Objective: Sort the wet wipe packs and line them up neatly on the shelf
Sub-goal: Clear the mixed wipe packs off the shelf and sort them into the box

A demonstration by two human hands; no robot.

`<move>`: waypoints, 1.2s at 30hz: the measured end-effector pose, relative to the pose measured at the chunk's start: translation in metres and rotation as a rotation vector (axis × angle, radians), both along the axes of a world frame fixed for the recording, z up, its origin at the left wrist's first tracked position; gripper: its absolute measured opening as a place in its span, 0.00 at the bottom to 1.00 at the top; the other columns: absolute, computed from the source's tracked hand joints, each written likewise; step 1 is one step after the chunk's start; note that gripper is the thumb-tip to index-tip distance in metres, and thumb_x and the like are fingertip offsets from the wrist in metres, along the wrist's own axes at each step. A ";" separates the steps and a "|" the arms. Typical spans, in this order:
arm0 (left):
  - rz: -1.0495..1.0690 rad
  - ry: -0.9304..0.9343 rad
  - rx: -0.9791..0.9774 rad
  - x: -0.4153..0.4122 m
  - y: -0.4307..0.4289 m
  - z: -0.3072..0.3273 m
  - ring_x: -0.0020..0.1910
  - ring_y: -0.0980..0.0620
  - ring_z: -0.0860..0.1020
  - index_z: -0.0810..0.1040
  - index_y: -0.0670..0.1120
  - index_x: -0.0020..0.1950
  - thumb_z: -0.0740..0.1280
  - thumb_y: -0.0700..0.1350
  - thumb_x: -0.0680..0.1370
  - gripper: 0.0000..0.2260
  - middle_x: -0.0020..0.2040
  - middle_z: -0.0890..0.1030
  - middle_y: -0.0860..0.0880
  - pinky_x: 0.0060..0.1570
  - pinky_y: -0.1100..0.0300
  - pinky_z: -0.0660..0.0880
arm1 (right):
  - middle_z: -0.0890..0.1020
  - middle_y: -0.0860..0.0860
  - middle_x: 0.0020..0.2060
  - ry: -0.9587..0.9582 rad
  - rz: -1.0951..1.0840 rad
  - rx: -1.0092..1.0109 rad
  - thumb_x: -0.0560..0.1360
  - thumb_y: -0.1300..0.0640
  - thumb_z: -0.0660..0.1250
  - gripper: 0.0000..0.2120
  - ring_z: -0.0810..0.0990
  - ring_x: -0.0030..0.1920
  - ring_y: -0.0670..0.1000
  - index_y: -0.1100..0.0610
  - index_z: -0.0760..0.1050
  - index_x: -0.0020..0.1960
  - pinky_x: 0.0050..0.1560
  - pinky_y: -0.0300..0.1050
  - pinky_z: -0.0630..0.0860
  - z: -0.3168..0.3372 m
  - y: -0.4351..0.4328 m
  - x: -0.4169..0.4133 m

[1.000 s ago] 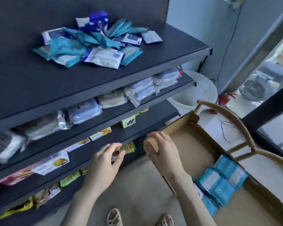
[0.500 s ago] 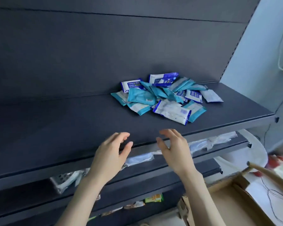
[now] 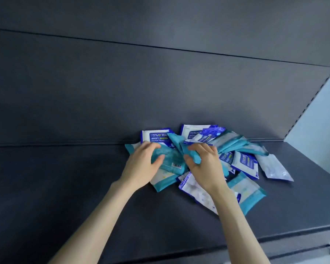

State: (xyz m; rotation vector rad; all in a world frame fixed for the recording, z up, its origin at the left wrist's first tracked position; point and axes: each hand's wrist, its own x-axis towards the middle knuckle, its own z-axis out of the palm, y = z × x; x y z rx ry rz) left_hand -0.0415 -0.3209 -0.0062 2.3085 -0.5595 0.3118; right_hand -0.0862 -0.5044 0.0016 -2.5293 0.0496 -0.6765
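A loose heap of wet wipe packs lies on the dark shelf, right of centre near the back panel. Some packs are teal, others white with blue print, such as the alcohol wipes pack at the back left of the heap. My left hand curls around a teal pack with a barcode at the heap's left side. Fingers of my right hand pinch the folded edge of another teal pack in the middle. Packs under both hands are partly hidden.
The shelf's dark back panel rises right behind the heap. A pale wall borders the shelf on the right. The shelf's front edge runs along the lower right, with a lower shelf lip below it.
The view rose from the lower shelves and box to the top shelf. Both hands went from hovering at the shelf's front edge into the heap and closed on teal packs.
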 end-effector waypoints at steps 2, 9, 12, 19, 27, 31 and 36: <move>0.052 0.001 0.013 0.020 -0.011 -0.002 0.61 0.48 0.71 0.74 0.43 0.64 0.65 0.50 0.78 0.17 0.61 0.73 0.47 0.60 0.54 0.69 | 0.79 0.51 0.57 -0.045 -0.030 -0.039 0.74 0.55 0.70 0.13 0.69 0.57 0.58 0.57 0.79 0.57 0.60 0.52 0.67 0.002 -0.010 0.020; 0.140 0.074 0.199 0.076 -0.029 -0.010 0.73 0.49 0.60 0.64 0.46 0.73 0.59 0.57 0.79 0.25 0.73 0.64 0.50 0.66 0.48 0.60 | 0.74 0.49 0.66 0.253 -0.039 -0.136 0.76 0.40 0.63 0.25 0.67 0.65 0.57 0.51 0.69 0.68 0.64 0.50 0.61 0.004 -0.026 0.069; 0.187 0.075 0.341 0.086 -0.027 -0.011 0.69 0.47 0.63 0.63 0.48 0.73 0.55 0.61 0.79 0.26 0.70 0.67 0.50 0.62 0.49 0.61 | 0.76 0.51 0.63 0.326 -0.075 -0.244 0.75 0.33 0.55 0.29 0.69 0.64 0.58 0.49 0.70 0.68 0.63 0.52 0.64 0.001 -0.023 0.076; 0.194 0.201 0.365 0.094 -0.015 -0.006 0.61 0.47 0.67 0.72 0.50 0.62 0.60 0.65 0.75 0.23 0.58 0.72 0.49 0.59 0.52 0.61 | 0.79 0.43 0.56 0.255 0.007 -0.204 0.75 0.38 0.62 0.16 0.69 0.60 0.53 0.46 0.81 0.52 0.58 0.48 0.61 -0.004 -0.024 0.080; 0.062 0.548 -0.258 0.087 -0.001 0.001 0.40 0.54 0.80 0.74 0.45 0.48 0.75 0.46 0.71 0.12 0.44 0.81 0.50 0.40 0.59 0.74 | 0.78 0.45 0.44 0.422 0.116 -0.152 0.76 0.45 0.63 0.11 0.69 0.60 0.55 0.51 0.72 0.53 0.68 0.53 0.53 0.007 -0.015 0.087; 0.071 0.592 -0.523 0.084 -0.001 0.000 0.43 0.56 0.81 0.73 0.43 0.53 0.76 0.37 0.68 0.18 0.50 0.81 0.48 0.40 0.63 0.78 | 0.75 0.51 0.61 0.565 0.148 -0.131 0.76 0.46 0.65 0.27 0.64 0.67 0.56 0.52 0.61 0.71 0.71 0.52 0.50 0.019 -0.013 0.093; 0.100 0.581 -0.707 0.081 0.004 0.001 0.48 0.59 0.79 0.68 0.50 0.62 0.77 0.32 0.65 0.32 0.51 0.79 0.52 0.38 0.69 0.76 | 0.77 0.51 0.61 0.547 0.198 0.079 0.69 0.49 0.75 0.35 0.69 0.65 0.54 0.55 0.65 0.71 0.69 0.49 0.58 0.019 -0.010 0.101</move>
